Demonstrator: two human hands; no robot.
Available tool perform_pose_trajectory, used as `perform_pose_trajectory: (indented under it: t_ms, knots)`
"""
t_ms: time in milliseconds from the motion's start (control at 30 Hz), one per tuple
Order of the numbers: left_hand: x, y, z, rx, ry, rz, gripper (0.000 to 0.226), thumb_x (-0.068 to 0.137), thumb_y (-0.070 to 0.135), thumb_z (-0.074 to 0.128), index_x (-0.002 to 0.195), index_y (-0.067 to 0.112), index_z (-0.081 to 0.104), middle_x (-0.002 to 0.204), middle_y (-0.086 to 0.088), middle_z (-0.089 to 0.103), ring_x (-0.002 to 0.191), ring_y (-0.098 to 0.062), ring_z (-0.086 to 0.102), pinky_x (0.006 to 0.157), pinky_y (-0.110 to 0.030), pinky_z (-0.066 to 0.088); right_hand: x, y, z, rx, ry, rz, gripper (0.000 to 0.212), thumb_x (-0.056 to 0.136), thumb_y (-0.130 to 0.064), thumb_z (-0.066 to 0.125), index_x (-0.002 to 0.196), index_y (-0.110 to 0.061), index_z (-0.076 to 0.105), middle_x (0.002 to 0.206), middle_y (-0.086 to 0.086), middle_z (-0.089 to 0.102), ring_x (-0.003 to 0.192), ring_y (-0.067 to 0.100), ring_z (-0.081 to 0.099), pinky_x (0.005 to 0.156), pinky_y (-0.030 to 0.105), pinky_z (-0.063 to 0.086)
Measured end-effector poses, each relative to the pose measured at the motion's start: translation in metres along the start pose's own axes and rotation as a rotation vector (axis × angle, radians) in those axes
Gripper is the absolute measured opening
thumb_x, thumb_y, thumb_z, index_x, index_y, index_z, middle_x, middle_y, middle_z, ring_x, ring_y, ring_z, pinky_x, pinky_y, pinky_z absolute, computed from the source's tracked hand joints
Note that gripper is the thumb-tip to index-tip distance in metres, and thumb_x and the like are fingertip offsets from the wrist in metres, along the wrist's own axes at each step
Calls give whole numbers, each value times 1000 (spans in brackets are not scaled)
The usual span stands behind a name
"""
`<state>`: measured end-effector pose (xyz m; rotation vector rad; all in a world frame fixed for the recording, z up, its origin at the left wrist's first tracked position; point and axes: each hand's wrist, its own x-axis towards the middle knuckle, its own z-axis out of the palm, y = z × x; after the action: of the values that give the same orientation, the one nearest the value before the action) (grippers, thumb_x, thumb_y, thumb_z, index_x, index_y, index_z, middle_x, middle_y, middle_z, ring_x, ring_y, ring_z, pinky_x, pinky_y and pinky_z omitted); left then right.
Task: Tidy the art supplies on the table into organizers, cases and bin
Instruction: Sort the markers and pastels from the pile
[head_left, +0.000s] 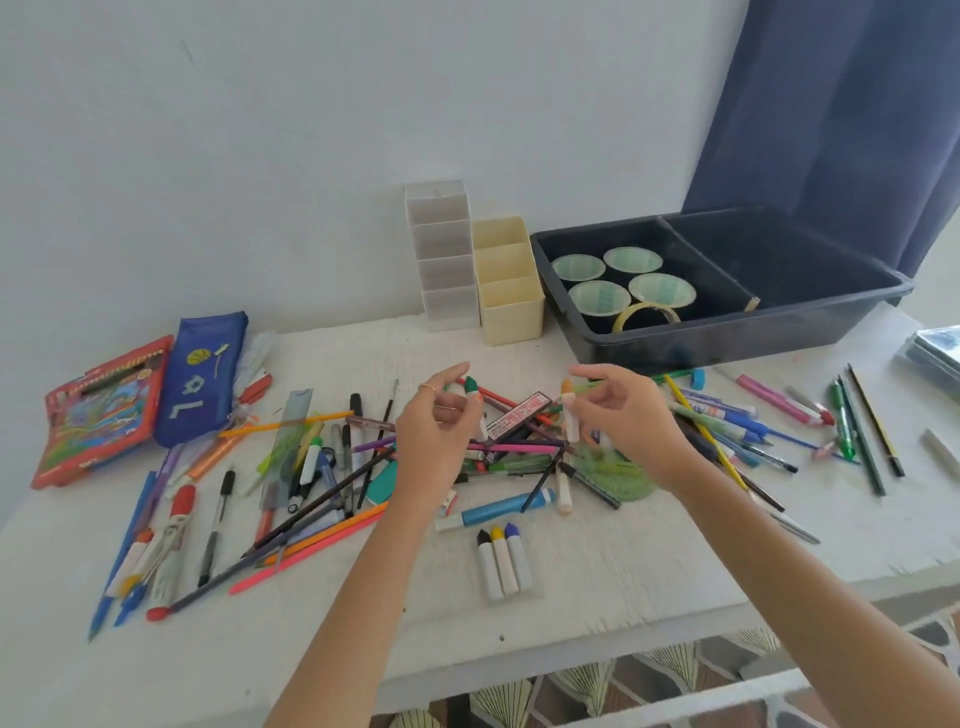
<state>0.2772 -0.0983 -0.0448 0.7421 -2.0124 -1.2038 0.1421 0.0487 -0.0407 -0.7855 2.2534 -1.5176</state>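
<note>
A heap of pens, pencils and markers (519, 441) covers the middle of the white table (597, 582). My left hand (436, 431) hovers over the heap and pinches a green-tipped crayon (471, 388). My right hand (628, 415) holds an orange-tipped crayon (569, 402) just to the right of it. Three crayons (504, 561) with black, yellow and blue tips lie side by side near the front. At the back stand a white organizer (447, 260) and a cream organizer (509, 286), and a dark bin (727, 291) holding tape rolls.
A blue pencil case (202, 379) and a red pencil box (98, 410) lie at the left. More pens and pencils (857, 431) are scattered at the right, near a stack of flat items (935, 353). A blue curtain (841, 114) hangs behind the bin. The table's front edge runs below my arms.
</note>
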Motion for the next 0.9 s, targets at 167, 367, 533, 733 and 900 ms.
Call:
perform_pose_trajectory:
  t_ms: [167,367,533,733,900]
  knots:
    - [-33,-8,-24,-156,-22,-149,27,87,19,64,113,25,63,87,-2,63,82,-18,65,74,-31,58,-32,-20,21,285,-244,142,21,81,-12,70,101,-16,68,81,8,68,67,10,65,61,15,52]
    - [-71,-27,-47,-199,-84,-286,28,84,16,69,109,26,64,93,-6,65,82,-16,67,78,-35,58,-67,-15,52,259,-360,140,27,78,-12,74,103,-11,65,79,10,72,66,12,67,63,19,54]
    - [-93,-36,-59,-170,-137,-337,32,79,19,74,110,20,65,83,-2,64,75,-13,66,78,-36,58,-86,-7,72,180,-377,74,29,77,-16,76,103,-17,65,79,12,73,73,21,69,72,31,57]
    - [-104,-48,-55,-93,-154,-307,33,76,23,77,106,18,66,78,1,63,77,-19,65,71,-28,55,-93,1,87,-70,-317,-71,27,77,-20,77,102,-18,66,77,5,70,66,13,64,66,28,55]
    - [-103,-54,-46,-45,-136,-276,35,78,24,75,110,15,66,80,1,64,79,-15,63,69,-19,50,-92,7,89,-195,-297,-145,30,77,-22,76,105,-16,67,89,4,67,76,11,61,66,8,48]
